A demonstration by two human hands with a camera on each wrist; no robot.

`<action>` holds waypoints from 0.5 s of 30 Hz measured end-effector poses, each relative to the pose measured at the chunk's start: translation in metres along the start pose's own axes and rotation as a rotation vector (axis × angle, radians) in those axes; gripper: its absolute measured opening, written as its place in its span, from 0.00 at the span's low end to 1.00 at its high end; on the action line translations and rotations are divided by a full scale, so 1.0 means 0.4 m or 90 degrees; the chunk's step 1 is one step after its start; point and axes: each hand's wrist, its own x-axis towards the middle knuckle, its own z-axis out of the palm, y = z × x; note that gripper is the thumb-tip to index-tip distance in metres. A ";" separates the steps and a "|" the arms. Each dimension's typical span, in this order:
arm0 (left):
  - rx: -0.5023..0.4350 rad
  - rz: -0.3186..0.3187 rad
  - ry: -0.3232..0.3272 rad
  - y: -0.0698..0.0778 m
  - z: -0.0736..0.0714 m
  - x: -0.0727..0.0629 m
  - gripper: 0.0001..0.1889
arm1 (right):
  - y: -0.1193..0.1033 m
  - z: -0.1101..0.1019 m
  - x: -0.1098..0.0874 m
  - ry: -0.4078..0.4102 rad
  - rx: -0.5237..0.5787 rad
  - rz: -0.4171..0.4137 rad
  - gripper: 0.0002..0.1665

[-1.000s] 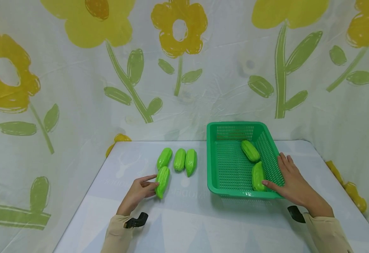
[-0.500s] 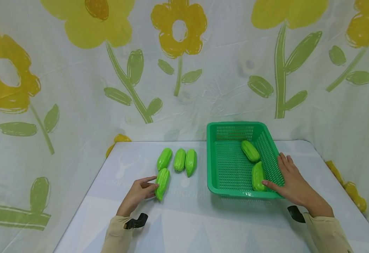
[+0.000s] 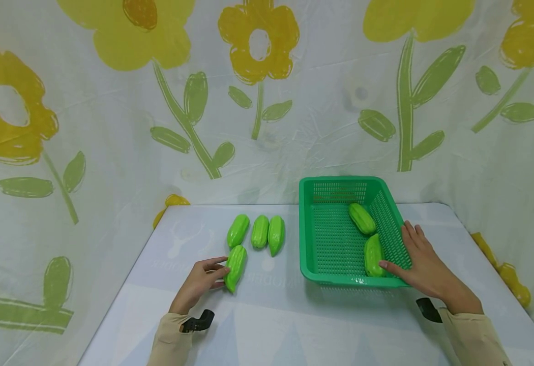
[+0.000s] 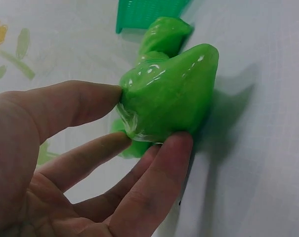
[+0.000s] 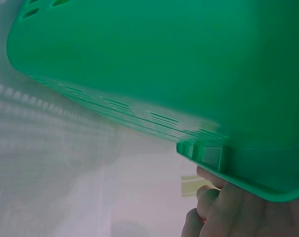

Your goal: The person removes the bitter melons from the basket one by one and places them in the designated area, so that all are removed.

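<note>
My left hand [image 3: 204,279] pinches a bright green ribbed gourd [image 3: 235,268] between thumb and fingertips. In the left wrist view this gourd [image 4: 171,96] points its narrow end away from the palm, and its shadow falls on the table. My right hand [image 3: 427,267] holds the right front corner of a green mesh basket [image 3: 304,234], the thumb over the rim and the fingers along the outer side. Inside the basket lie two gourds, one farther back [image 3: 362,218] and one near the thumb [image 3: 374,256]. The right wrist view shows the basket's wall [image 5: 114,59] close up.
Three more gourds lie on the white table left of the basket: one at left [image 3: 238,230], then two side by side, the middle one [image 3: 260,231] and the right one [image 3: 276,235]. A flower-printed cloth [image 3: 271,162] hangs behind and beside the table.
The left hand and its gourd have shifted slightly toward the near edge, away from the gourd behind. My right hand and the basket have stayed in place.
</note>
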 end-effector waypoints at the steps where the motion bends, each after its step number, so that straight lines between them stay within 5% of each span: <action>1: -0.002 -0.002 0.001 0.000 0.000 0.000 0.24 | 0.000 0.000 0.000 0.000 0.000 0.000 0.69; 15: 0.016 0.004 0.017 0.002 -0.007 0.001 0.24 | -0.002 0.000 0.000 -0.002 -0.003 0.006 0.70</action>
